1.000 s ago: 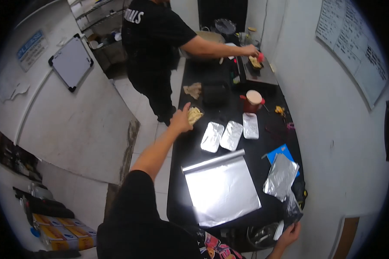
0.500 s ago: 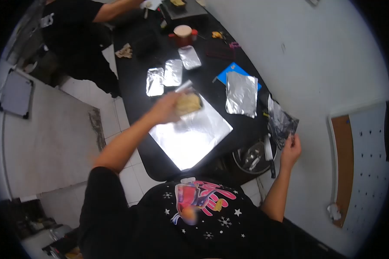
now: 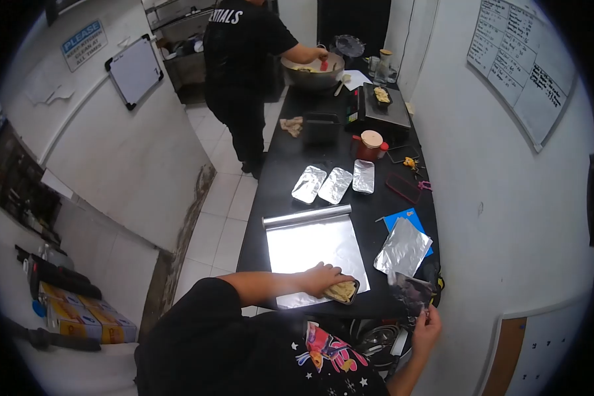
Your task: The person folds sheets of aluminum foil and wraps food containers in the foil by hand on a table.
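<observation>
My left hand is closed on a small black tray filled with pale yellow food. The tray is over the near right part of a wide aluminium foil sheet, whose roll lies across its far end. Off the table's right front side, my right hand pinches a piece of foil that looks dark from reflections. Just beyond it, cut foil sheets rest partly on a blue folder-like item.
Several foil-covered trays stand beyond the roll. Farther back are a red pot, a black container and a scale bearing a food tray. A co-worker works at a big bowl. A knife lies low right.
My view has tipped up toward the far end of the table. My left hand has brought the food tray to the foil sheet's near part. My right hand keeps hold of the foil piece.
</observation>
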`<state>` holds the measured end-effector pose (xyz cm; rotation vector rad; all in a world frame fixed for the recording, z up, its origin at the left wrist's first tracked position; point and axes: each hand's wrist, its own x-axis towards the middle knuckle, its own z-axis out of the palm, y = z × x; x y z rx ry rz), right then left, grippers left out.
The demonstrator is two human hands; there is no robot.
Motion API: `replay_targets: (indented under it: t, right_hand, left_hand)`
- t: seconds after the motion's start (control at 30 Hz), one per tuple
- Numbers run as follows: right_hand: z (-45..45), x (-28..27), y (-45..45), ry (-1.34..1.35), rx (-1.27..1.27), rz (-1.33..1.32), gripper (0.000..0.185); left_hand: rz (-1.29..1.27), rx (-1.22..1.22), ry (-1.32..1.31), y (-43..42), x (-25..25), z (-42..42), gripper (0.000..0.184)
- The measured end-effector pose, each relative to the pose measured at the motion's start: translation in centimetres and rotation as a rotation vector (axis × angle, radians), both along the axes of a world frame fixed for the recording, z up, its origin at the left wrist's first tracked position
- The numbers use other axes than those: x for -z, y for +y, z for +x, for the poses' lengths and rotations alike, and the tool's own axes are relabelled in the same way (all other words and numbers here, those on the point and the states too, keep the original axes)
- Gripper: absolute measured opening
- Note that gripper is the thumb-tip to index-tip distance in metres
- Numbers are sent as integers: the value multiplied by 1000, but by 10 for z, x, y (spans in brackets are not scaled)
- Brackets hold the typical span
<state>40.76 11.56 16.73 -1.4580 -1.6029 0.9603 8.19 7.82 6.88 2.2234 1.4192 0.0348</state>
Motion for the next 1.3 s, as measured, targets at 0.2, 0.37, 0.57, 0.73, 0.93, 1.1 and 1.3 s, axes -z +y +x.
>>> replay_targets:
  t: [0.2, 0.37, 0.57, 0.73, 0.93, 1.1, 1.3]
  right_hand:
    - [-39, -2, 14, 101, -182, -13, 16]
    - [-78, 3, 26, 416, -227, -210, 9]
    - [-116, 65, 35, 730, -275, -341, 25]
    - [-126, 100, 29, 515, -201, -253, 55]
    - [-115, 142, 13, 152, -321, -164, 58]
    - [-109, 159, 7, 226, -242, -261, 59]
    - [-107, 158, 2, 93, -189, -289, 62]
  left_hand:
    - [-12, -17, 86, 4, 9, -6, 117]
    - [-330, -443, -947, -2, 8, -40, 114]
    - [-393, -750, -1498, -19, -13, -45, 96]
    - [-191, -1005, -1062, -20, -12, -37, 84]
    - [11, -1127, -764, -23, 29, -38, 76]
    - [-41, -1139, -790, -30, 37, -38, 73]
    - [-67, -1101, -687, -35, 33, -41, 61]
